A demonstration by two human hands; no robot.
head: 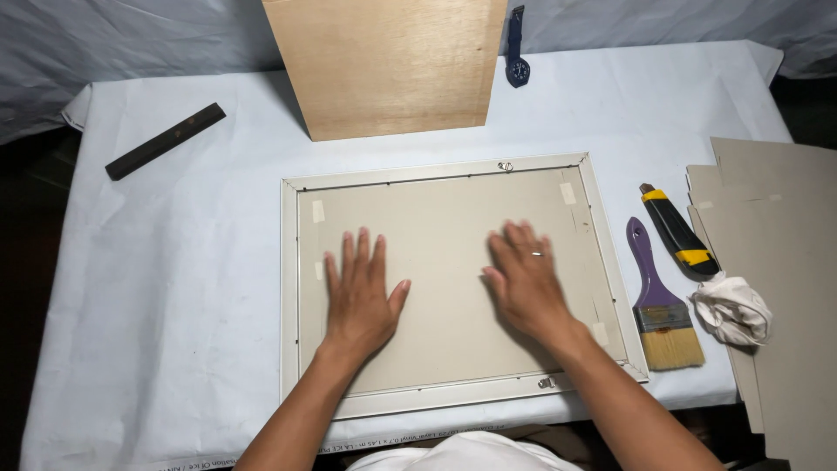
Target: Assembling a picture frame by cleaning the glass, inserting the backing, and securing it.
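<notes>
A white picture frame [289, 288] lies face down on the table, with a grey backing board [445, 235] set inside it. Small strips of tape sit at the board's edges. My left hand [362, 292] lies flat on the left part of the board, fingers spread. My right hand [526, 279] presses flat on the right part, a ring on one finger. Neither hand holds anything. Small metal hangers sit on the frame's top rail [505, 166] and bottom rail [547, 382].
A plywood panel [388, 65] leans at the back with a wristwatch [517, 52] beside it. A dark wooden bar [166, 140] lies far left. Right of the frame lie a purple-handled brush [658, 305], a yellow-black utility knife [678, 229], a crumpled white cloth [732, 307] and grey boards [785, 262].
</notes>
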